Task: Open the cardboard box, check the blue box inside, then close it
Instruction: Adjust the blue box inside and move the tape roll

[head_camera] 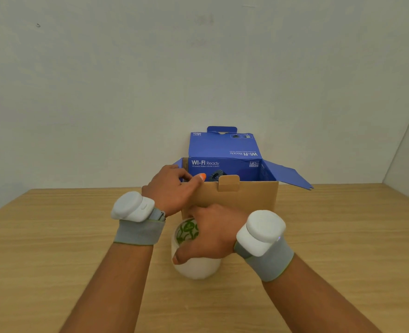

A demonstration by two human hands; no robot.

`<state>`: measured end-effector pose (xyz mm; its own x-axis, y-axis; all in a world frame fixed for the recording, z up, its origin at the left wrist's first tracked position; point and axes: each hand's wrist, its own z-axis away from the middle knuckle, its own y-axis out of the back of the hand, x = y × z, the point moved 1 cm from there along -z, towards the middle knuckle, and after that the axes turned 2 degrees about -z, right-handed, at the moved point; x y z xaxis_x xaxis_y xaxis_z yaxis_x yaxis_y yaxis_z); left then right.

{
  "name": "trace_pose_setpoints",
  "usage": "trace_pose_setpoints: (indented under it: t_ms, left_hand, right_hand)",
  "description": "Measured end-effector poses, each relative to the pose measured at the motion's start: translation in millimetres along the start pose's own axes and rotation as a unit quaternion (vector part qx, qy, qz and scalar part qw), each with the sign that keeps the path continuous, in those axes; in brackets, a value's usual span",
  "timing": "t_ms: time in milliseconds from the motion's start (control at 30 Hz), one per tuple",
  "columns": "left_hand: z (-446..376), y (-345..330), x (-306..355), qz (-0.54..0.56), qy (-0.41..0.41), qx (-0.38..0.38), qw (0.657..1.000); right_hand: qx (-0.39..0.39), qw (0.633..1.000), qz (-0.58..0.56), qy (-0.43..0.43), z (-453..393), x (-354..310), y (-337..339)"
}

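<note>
Centre of frame, on the light wooden tabletop (54, 236): the plain brown cardboard box (242, 199) stands open, a small cut tab sticking up from its near top edge. The blue printed retail box (222, 168) sits inside it, "WI-FI Ready" in white lettering facing you, its lid flap raised upright against the pale wall (198, 56) and one side flap splayed out toward the right of the frame. Your left hand (168, 188), just left of centre, rests on the near left top corner of the cardboard box, fingers curled loosely over the rim and into the opening; the thumb tip, catching an orange tint, lies along the near edge. Whether those fingers actually pinch the cardboard, cannot tell. Your right hand (210, 233), lower centre, lies over a white roll of tape with green print on its core (193, 255), thumb on the roll's left rim, fingers closed around its far side, just in front of the cardboard box's near wall. Both wrists carry grey fabric bands topped with white rounded plastic units (262, 233)
</note>
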<state>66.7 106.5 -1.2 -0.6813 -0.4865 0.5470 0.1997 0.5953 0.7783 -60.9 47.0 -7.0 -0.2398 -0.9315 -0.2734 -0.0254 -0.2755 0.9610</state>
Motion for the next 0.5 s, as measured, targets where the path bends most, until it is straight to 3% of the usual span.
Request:
trace_pose_setpoints:
  t_ms: [367, 500]
  left_hand:
    - [0, 4, -3, 0.019, -0.032, 0.000, 0.999]
    - [3, 9, -3, 0.040, -0.045, -0.005, 0.998]
  right_hand:
    - [0.030, 0.997, -0.072, 0.024, 15, 16, 50]
    - [0.101, 0.982, -0.154, 0.031, 22, 32, 68]
